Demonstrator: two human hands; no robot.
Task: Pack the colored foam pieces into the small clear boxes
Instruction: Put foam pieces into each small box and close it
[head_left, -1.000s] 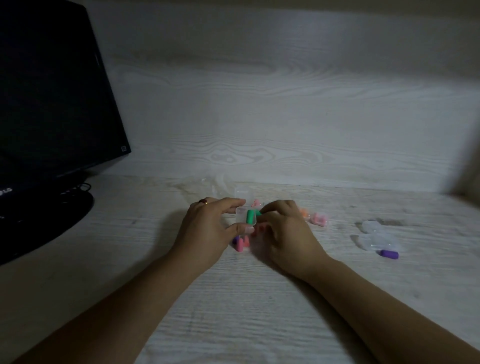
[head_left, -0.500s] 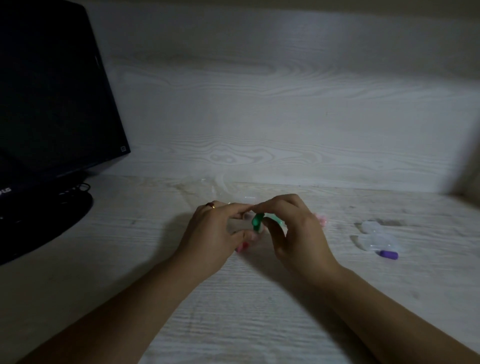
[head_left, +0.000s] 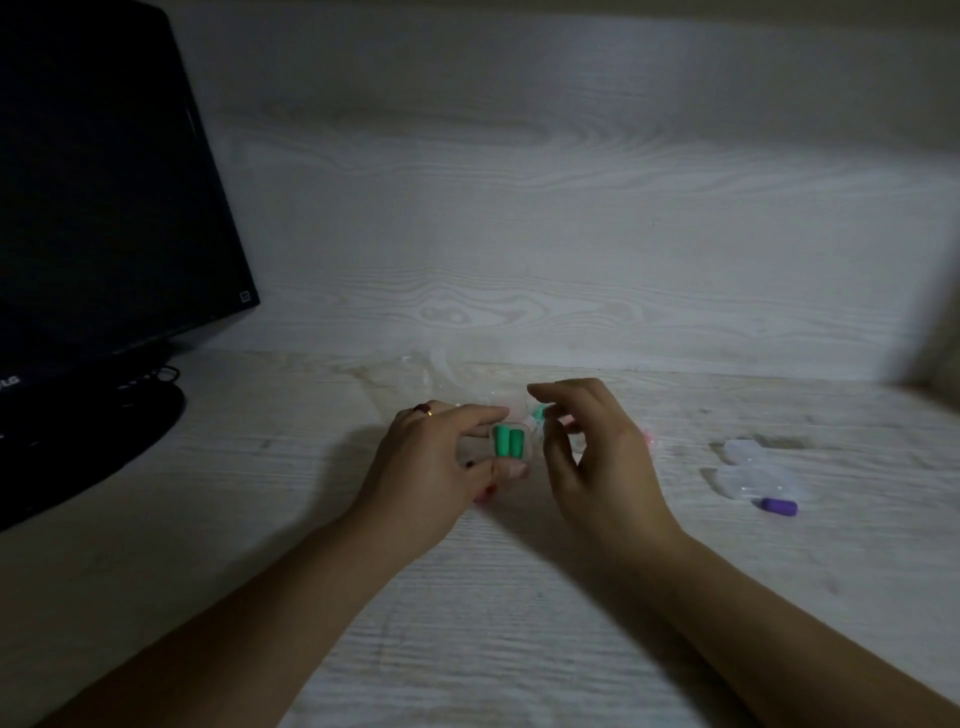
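Observation:
My left hand (head_left: 431, 462) pinches a small clear box (head_left: 511, 441) between thumb and forefinger. Two green foam pieces (head_left: 508, 441) lie side by side inside it. Just right of the box my right hand (head_left: 597, 457) hovers with curled, spread fingers and holds nothing that I can make out. Another green foam piece (head_left: 537, 414) peeks out behind its fingertips. Pink foam pieces show at my left hand's lower edge (head_left: 485, 492) and past the right hand (head_left: 649, 441). At the right lie two more clear boxes (head_left: 753, 467) and a purple foam piece (head_left: 779, 505).
A black monitor (head_left: 104, 208) on its round stand (head_left: 78, 441) fills the left side, with cables behind it. A pale wood-grain wall (head_left: 519, 208) closes the desk at the back. A crumpled clear plastic bag (head_left: 415, 374) lies behind the hands.
A second green piece now sits in the box beside the first. My right hand has let go of it and drawn back a little to the right with fingers apart.

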